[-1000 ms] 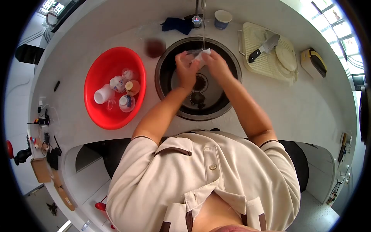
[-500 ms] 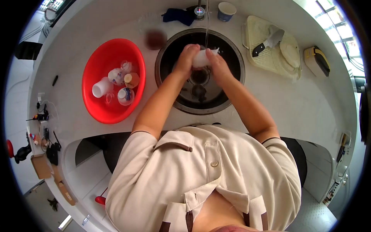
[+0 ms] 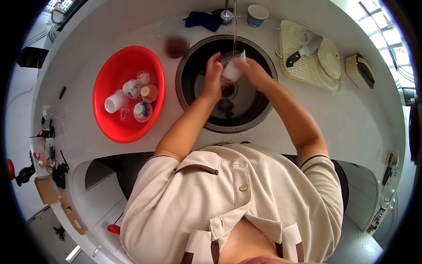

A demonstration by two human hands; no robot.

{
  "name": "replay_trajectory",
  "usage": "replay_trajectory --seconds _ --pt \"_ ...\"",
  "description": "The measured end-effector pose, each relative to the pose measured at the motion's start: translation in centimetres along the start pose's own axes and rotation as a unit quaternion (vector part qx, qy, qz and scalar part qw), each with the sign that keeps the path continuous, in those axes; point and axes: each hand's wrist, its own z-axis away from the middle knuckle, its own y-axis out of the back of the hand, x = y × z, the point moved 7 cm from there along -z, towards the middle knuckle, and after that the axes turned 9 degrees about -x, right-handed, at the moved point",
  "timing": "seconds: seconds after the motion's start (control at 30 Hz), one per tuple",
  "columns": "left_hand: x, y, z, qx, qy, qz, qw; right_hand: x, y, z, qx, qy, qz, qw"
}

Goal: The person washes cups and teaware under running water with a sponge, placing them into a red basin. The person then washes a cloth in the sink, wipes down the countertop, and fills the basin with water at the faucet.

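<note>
My left fingers (image 3: 214,70) are partly curled, the thumb near the others, at the left side of a clear item (image 3: 228,57); I cannot tell how firmly they have it. My right fingers (image 3: 251,69) are pinched closed on a soft-looking white piece (image 3: 233,71), which lies between my two hands, above the sink (image 3: 180,77). I cannot make out whether it is cloth or something else.

Compared with half a second ago, the clear item shows more plainly between my fingers, my left hand has turned a little, and my right forearm has swung outward. The white piece lay flatter then; now it stands more steeply. Its pointed corner aims away from me and slightly right, beside the stream of water (image 3: 235,39), and its long axis runs from there back toward me and slightly left, its rounded end over the drain side.

The tap (image 3: 226,16) is beyond my fingers, with a dark cloth (image 3: 202,21) to its left and a paper cup (image 3: 257,16) to its right. Left of my fingers, on the tabletop (image 3: 307,119), sits the red basin (image 3: 103,119) with small cups inside; well to their right is the rack (image 3: 303,72), bearing a knife (image 3: 305,50).
</note>
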Motion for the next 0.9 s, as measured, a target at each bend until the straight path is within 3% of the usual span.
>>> replay_trajectory --seconds 0.07,0.1,0.13,0.17,0.2,0.27,0.3,0.33,0.37,0.4,0.43,0.6,0.7,0.73,0.77,0.8,0.83,0.87,0.9 --pt "1.2 0.4 0.0 -0.010 -0.132 -0.168 0.977 1.2 -0.7 -0.6 0.009 0.003 -0.073 0.997" --pt "2.0 0.2 -0.2 -0.008 -0.137 -0.168 0.976 1.3 -1.0 -1.0 0.015 0.007 -0.143 0.990" --pt "1.7 0.2 0.1 0.015 -0.036 -0.132 0.990 1.0 -2.0 -0.9 0.012 0.005 -0.144 0.990" --pt "1.1 0.5 0.2 0.034 0.062 -0.097 0.993 0.3 -2.1 -0.5 0.078 0.021 -0.034 0.996" --pt "1.2 0.9 -0.2 0.034 0.059 -0.098 0.993 -0.8 -1.8 0.0 0.142 0.037 0.078 0.986" --pt "-1.5 1.3 -0.2 0.022 0.180 0.171 0.969 -2.0 -2.2 0.5 0.126 0.076 0.156 0.977" --pt "-1.5 1.5 -0.3 0.023 0.176 0.171 0.969 -3.0 -2.6 0.9 0.113 0.113 0.335 0.928" --pt "-1.9 1.5 -0.3 0.034 0.183 0.174 0.967 -3.8 -3.4 1.4 0.098 0.145 0.503 0.847" --pt "-2.3 1.6 -0.2 0.046 0.193 0.177 0.964 -3.8 -3.3 1.7 0.098 0.145 0.503 0.846" --pt "-2.5 1.6 -0.2 0.045 0.191 0.179 0.964 -2.6 -2.4 1.6 0.056 0.092 0.204 0.973" --pt "-2.2 1.6 -0.4 0.035 0.166 0.161 0.972 -1.1 -2.5 1.6 0.007 0.028 -0.117 0.993" --pt "-1.0 0.8 -0.2 0.039 0.079 0.041 0.995 -0.7 -1.4 2.3 -0.016 0.008 0.002 1.000" --pt "2.3 -0.4 0.5 0.044 -0.107 -0.190 0.975 0.9 0.0 1.0 -0.023 -0.017 -0.163 0.986" --pt "1.7 0.0 0.1 0.046 -0.105 -0.191 0.975 0.3 -0.5 1.1 -0.025 -0.018 -0.165 0.986" --pt "3.7 -0.6 0.4 0.057 -0.277 -0.318 0.905 -0.6 -0.8 1.3 -0.018 -0.006 -0.189 0.982" --pt "5.1 -1.9 1.7 0.065 -0.436 -0.428 0.789 -1.3 -1.0 1.3 -0.013 0.006 -0.211 0.977" --pt "6.5 -2.7 2.1 0.065 -0.438 -0.429 0.787 -1.8 -1.1 1.1 0.010 0.050 -0.160 0.986" --pt "6.3 -1.8 0.6 0.067 -0.271 -0.284 0.917 -1.7 -1.4 0.9 0.011 0.051 -0.158 0.986" --pt "4.4 -1.2 0.1 0.063 -0.081 -0.120 0.987 -2.0 -1.6 1.1 0.038 0.081 -0.099 0.991"
